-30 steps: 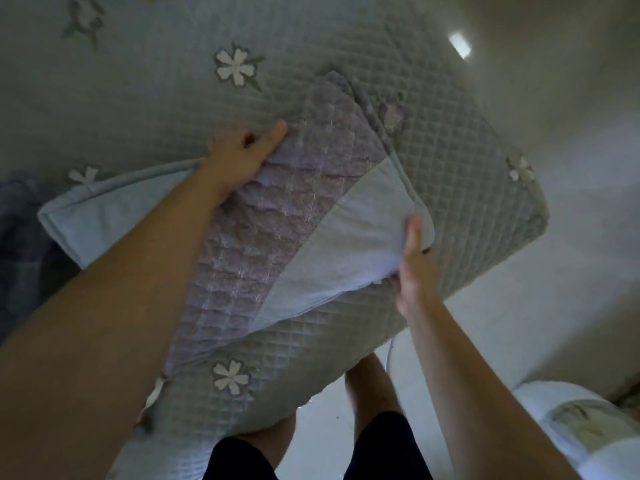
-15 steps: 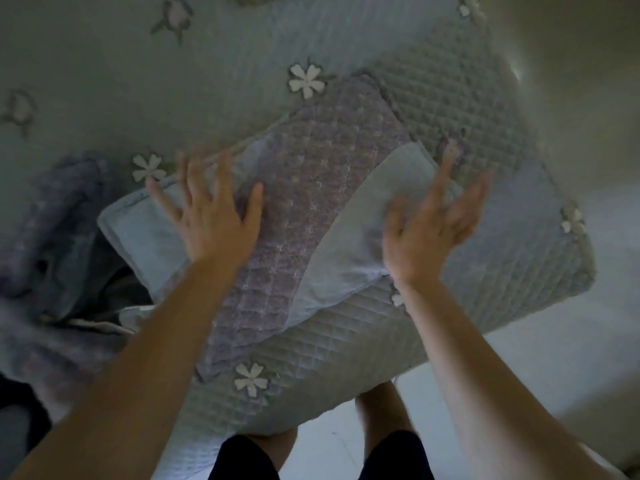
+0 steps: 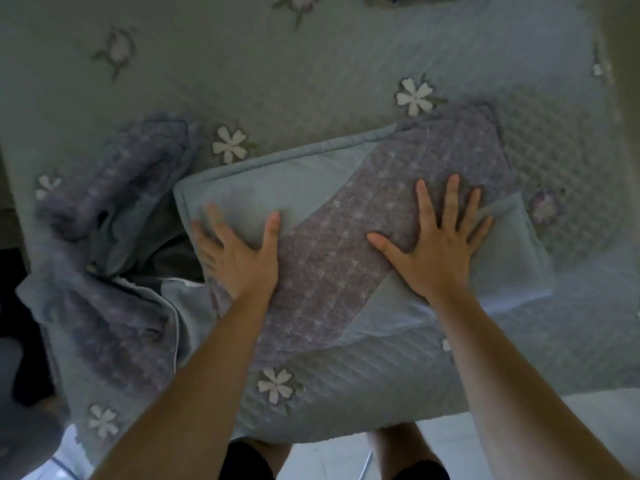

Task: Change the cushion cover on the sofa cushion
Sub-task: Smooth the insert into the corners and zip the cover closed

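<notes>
A covered cushion (image 3: 311, 188), pale blue with a wide purple quilted band, lies flat on the sofa's quilted floral seat (image 3: 277, 64). My left hand (image 3: 239, 254) presses flat on the cushion's left part, fingers spread. My right hand (image 3: 440, 244) presses flat on the purple band near the right side, fingers spread. A second cover (image 3: 104, 237), crumpled, purple and blue, lies in a heap to the left of the cushion.
The seat's front edge (image 3: 346, 424) runs just below the cushion, with my legs (image 3: 398, 448) and a pale floor (image 3: 588, 427) beyond it. A dark gap (image 3: 14, 306) lies at the far left.
Both hands let go of the cushion, lifted with fingers spread, then came down flat onto it. The cushion now lies lower and flatter on the seat, and the crumpled cover came into view.
</notes>
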Tool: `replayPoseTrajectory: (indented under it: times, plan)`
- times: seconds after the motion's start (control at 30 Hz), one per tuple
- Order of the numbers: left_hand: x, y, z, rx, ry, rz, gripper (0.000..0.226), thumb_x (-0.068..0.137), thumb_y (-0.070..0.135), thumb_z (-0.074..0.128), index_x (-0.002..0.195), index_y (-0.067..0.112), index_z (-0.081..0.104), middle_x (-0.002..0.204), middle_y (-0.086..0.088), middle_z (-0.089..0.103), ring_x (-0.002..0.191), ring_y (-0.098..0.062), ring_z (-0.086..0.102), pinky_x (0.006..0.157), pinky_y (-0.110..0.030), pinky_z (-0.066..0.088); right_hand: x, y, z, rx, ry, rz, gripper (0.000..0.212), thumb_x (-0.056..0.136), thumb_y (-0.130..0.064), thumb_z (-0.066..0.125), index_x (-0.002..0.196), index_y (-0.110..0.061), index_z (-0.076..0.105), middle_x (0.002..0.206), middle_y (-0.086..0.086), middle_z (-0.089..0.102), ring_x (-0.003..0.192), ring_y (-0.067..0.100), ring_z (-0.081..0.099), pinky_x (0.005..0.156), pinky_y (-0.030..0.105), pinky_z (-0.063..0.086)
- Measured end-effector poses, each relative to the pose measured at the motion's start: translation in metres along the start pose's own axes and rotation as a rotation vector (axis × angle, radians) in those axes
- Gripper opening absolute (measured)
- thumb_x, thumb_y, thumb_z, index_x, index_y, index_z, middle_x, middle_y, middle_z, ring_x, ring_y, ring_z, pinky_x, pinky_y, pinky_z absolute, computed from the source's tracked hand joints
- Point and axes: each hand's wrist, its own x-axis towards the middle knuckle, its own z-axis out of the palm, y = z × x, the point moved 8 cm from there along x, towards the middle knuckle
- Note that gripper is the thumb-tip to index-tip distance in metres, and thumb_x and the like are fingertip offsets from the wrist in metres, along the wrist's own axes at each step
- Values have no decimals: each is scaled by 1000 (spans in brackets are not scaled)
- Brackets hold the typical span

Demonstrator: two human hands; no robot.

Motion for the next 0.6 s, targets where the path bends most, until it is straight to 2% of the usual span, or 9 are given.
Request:
replayPoseTrajectory:
  times: [0.07, 0.13, 0.2, 0.27, 0.33, 0.4, 0.43, 0.47, 0.6]
  plan:
    - [0, -7, -4, -47, -17, -193, 117, 63, 91, 47, 154, 34, 1, 157, -17, 17, 141, -39, 23, 113, -58, 20, -22, 14, -1, 96, 30, 188, 110, 66, -99, 33, 154, -43, -1, 164, 10, -14, 149, 38, -13, 117, 65, -3]
    - [12, 6, -7, -85, -94, -232, 112, 65, 85, 56, 153, 40, 5, 148, -21, 31, 130, -40, 39, 108, -50, 31, -47, 18, 3, 228, 61, 418, 114, 62, -102, 29, 154, -43, -4, 163, 14, -15, 148, 42, -14, 114, 69, -2]
    - [27, 39, -26, -170, -37, -44, 90, 77, 68, 63, 152, 42, 21, 140, -18, 41, 118, -35, 50, 96, -37, 41, -60, 0, 9, 296, 41, 380, 114, 64, -100, 31, 154, -42, -6, 163, 11, -18, 147, 44, -17, 112, 71, -2]
    - [26, 75, -60, -166, 166, 250, 72, 87, 58, 61, 149, 34, 35, 132, -18, 45, 111, -33, 53, 87, -29, 41, -63, -27, 10, 279, 20, 170, 105, 71, -93, 37, 154, -44, -5, 163, 6, -19, 146, 43, -21, 113, 69, -6]
    - [16, 87, -72, 4, 305, 430, 71, 91, 63, 50, 151, 30, 32, 142, -23, 35, 124, -36, 43, 100, -36, 36, -60, -41, 16, 161, -27, 28, 100, 75, -91, 36, 154, -45, -4, 163, 6, -22, 145, 45, -22, 112, 71, -6]
    - [9, 72, -39, 304, 134, 539, 82, 87, 78, 34, 155, 37, 11, 159, -25, 4, 145, -41, 12, 114, -56, 14, -54, -38, 31, 39, -110, 11, 101, 73, -94, 31, 154, -44, -5, 162, 7, -25, 143, 51, -22, 110, 75, -1]
    - [8, 56, -16, 414, -5, 574, 88, 83, 84, 27, 154, 40, 0, 161, -20, -9, 148, -40, -3, 114, -64, 5, -50, -35, 40, -15, -144, 15, 103, 71, -97, 27, 153, -44, -7, 161, 8, -25, 142, 52, -21, 109, 76, 0]
    - [11, 40, 5, 466, -114, 579, 91, 79, 88, 21, 152, 42, -9, 161, -15, -17, 148, -39, -12, 112, -70, 2, -46, -35, 47, -65, -169, 14, 105, 69, -99, 23, 153, -44, -9, 161, 8, -26, 142, 54, -22, 108, 76, -1]
    - [55, 31, 52, 476, -283, 524, 98, 72, 94, 16, 145, 43, -27, 157, -11, -29, 145, -38, -22, 108, -73, -2, -18, -43, 63, -35, -214, 27, 104, 67, -99, 19, 150, -46, -17, 158, 6, -33, 141, 50, -27, 109, 72, -12]
